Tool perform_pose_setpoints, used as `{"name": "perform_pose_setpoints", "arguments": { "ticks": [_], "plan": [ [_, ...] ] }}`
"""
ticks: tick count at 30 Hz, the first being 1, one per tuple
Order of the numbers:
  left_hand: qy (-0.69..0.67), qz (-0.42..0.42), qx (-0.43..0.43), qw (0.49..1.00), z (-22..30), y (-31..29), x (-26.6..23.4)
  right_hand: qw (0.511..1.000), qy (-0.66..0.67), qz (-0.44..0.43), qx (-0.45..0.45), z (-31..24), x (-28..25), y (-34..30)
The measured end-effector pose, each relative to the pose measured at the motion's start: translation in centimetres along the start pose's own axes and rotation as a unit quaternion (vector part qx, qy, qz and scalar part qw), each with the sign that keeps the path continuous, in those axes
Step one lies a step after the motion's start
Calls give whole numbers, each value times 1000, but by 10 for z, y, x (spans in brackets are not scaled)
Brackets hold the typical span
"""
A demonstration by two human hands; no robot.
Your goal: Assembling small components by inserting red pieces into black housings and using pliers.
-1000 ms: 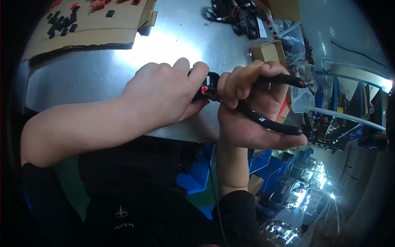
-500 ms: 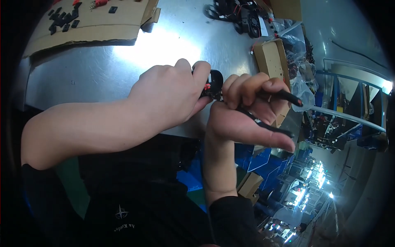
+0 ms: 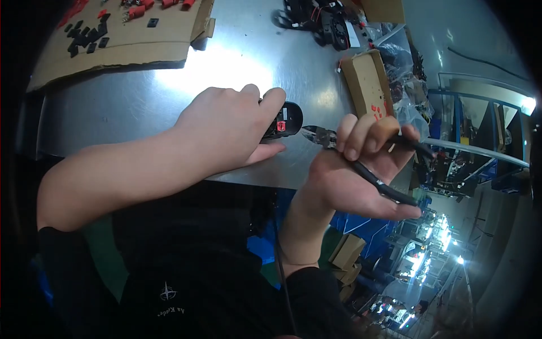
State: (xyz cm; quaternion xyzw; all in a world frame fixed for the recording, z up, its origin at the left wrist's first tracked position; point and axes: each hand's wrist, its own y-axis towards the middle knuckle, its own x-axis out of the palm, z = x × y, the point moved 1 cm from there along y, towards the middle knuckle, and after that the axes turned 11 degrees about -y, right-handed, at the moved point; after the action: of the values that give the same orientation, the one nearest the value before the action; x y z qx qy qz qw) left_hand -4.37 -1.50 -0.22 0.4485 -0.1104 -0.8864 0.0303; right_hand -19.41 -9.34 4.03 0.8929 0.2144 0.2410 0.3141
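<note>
Pulled apart since before: left hand [image 3: 228, 127] clamped on small black plastic part [image 3: 284, 120], right hand [image 3: 361, 169] gripping black-handled cutters [image 3: 361, 158]; cut probably finished.

**Hands meeting at the near edge of the metal table**

The left hand [image 3: 228, 127] is resting on the metal table [image 3: 141, 107], gripping a small fan [image 3: 284, 120] at its fingertips. Just right of it, the right hand [image 3: 353, 175] is holding side cutters [image 3: 361, 161], their nose lying just beside the fan. Behind the left hand a cardboard sheet [image 3: 113, 48] is carrying small connectors [image 3: 87, 35]. Behind the right hand a cardboard box [image 3: 368, 85] is lying, with a heap of fans [image 3: 319, 17] farther back.
</note>
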Motion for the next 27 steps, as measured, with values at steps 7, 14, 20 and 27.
{"name": "perform_pose_setpoints", "arguments": {
  "ticks": [7,14,20,27],
  "plan": [
    [-16,-1,-9,1000,-3,3,0,995,-64,-55,57,16,-1,-11],
    [-35,-25,-23,999,0,3,-5,993,-28,-73,88,9,2,-6],
    [-61,-100,41,992,-7,5,-14,966,40,-212,144,14,-13,22],
    [-69,-82,38,994,-12,4,-17,948,29,-211,238,11,2,4]
  ]
}}
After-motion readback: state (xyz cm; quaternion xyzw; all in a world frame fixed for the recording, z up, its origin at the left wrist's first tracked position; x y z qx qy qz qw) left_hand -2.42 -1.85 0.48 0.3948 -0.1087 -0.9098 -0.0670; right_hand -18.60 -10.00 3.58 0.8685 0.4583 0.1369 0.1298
